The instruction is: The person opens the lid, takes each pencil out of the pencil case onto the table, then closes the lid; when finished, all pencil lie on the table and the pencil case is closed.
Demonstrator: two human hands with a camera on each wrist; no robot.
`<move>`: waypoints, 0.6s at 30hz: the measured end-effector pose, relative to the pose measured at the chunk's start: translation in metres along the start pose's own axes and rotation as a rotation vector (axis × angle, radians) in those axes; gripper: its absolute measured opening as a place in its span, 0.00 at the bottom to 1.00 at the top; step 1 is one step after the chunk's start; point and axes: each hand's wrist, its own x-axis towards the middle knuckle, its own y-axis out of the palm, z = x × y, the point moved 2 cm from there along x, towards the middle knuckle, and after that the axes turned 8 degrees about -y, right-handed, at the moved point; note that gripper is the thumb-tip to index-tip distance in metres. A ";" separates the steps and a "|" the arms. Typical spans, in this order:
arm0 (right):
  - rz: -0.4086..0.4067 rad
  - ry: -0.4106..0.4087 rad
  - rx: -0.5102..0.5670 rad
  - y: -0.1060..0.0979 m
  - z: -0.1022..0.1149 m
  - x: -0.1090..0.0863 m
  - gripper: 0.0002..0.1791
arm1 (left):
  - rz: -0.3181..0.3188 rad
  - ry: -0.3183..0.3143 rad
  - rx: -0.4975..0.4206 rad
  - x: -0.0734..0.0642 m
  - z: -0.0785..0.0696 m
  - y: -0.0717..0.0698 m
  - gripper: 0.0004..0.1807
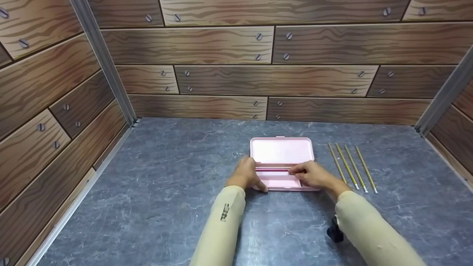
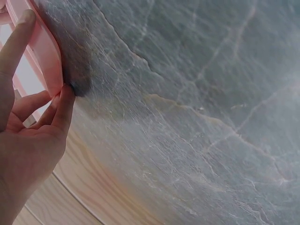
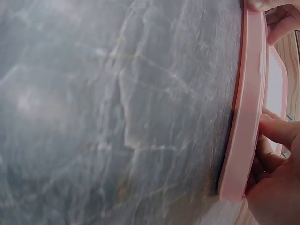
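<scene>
A pink pencil case [image 1: 279, 181] lies open on the grey surface, its lid [image 1: 281, 148] folded back toward the wall. My left hand [image 1: 244, 174] grips the case's left side, thumb at the front edge; in the left wrist view its fingers curl around the case corner [image 2: 52, 70]. Inside the back compartment lies a thin magenta pencil-like stick [image 1: 271, 169]. My right hand [image 1: 312, 173] reaches into the case from the right and pinches the stick's right end. In the right wrist view the case's front wall [image 3: 246, 103] hides the fingertips and the stick.
Several yellow pencils [image 1: 356, 166] lie side by side to the right of the case, erasers toward me. Wood-patterned walls [image 1: 221, 79] stand behind and at both sides. A black object [image 1: 335, 232] shows beside the right sleeve [image 1: 369, 225].
</scene>
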 end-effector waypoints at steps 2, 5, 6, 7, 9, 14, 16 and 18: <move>-0.018 -0.049 0.007 -0.001 0.000 -0.001 0.15 | -0.003 0.006 -0.005 -0.001 0.000 -0.001 0.38; -0.043 -0.075 0.036 -0.001 -0.001 -0.003 0.15 | -0.005 0.014 -0.004 -0.002 -0.001 -0.001 0.39; -0.048 -0.067 0.043 -0.001 -0.001 -0.003 0.16 | -0.003 0.013 0.001 -0.002 -0.001 -0.001 0.39; -0.054 -0.061 0.046 -0.001 -0.001 -0.003 0.15 | -0.005 0.015 0.006 -0.003 -0.002 0.000 0.39; -0.065 -0.028 0.038 -0.002 -0.001 -0.003 0.15 | -0.012 0.024 0.014 -0.003 -0.002 0.000 0.39; -0.102 0.006 -0.025 -0.011 0.002 -0.006 0.13 | -0.022 0.034 0.018 -0.003 -0.002 0.000 0.40; -0.122 0.022 -0.033 -0.018 0.002 -0.008 0.12 | -0.024 0.034 0.018 -0.003 -0.001 -0.001 0.40; -0.150 0.048 -0.025 -0.026 0.000 -0.011 0.12 | -0.030 0.039 0.023 -0.003 0.000 -0.001 0.40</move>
